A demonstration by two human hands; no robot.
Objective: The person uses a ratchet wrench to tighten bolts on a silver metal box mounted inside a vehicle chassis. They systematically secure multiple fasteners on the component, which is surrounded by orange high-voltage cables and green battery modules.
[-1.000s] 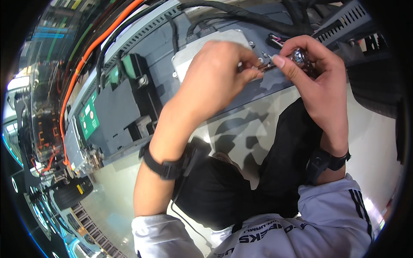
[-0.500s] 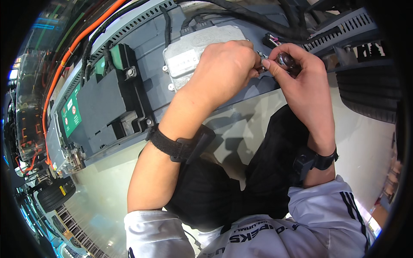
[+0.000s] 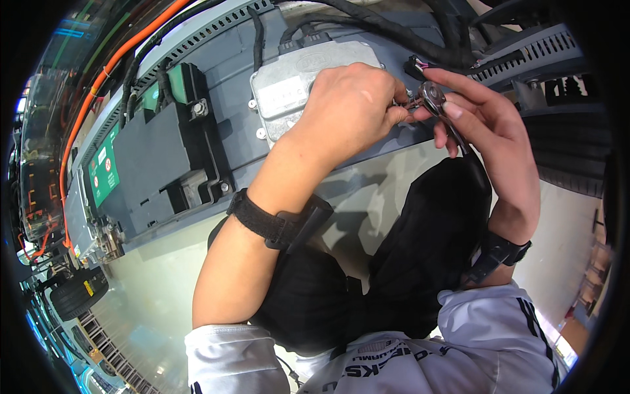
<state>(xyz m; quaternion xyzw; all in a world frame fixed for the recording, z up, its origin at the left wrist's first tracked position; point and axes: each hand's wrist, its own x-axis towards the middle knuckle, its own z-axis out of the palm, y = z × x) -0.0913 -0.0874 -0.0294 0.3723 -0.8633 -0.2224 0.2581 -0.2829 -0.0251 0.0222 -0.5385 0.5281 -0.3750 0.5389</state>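
My right hand (image 3: 500, 131) has its thumb and fingers closed round a ratchet wrench (image 3: 432, 96), whose shiny round head faces up and whose handle runs down under the palm toward my knee. My left hand (image 3: 354, 98) is closed in a pinch beside the ratchet head. Small metal parts show between its fingertips and the ratchet, too small to name. Both hands are over the right side of a silver metal control box (image 3: 279, 92) with a white label, and my left hand covers part of that box.
Left of the box sits a black plastic cover (image 3: 157, 148) with bolts and green panels. An orange cable (image 3: 84, 141) bends along the far left. Black wrapped cables (image 3: 387, 29) cross the back, near a loose connector (image 3: 415, 67). A tyre (image 3: 564, 154) stands at right.
My right hand has shifted to the right and its fingers have spread a little, so the ratchet head and handle show more. My left hand has stayed nearly in place.
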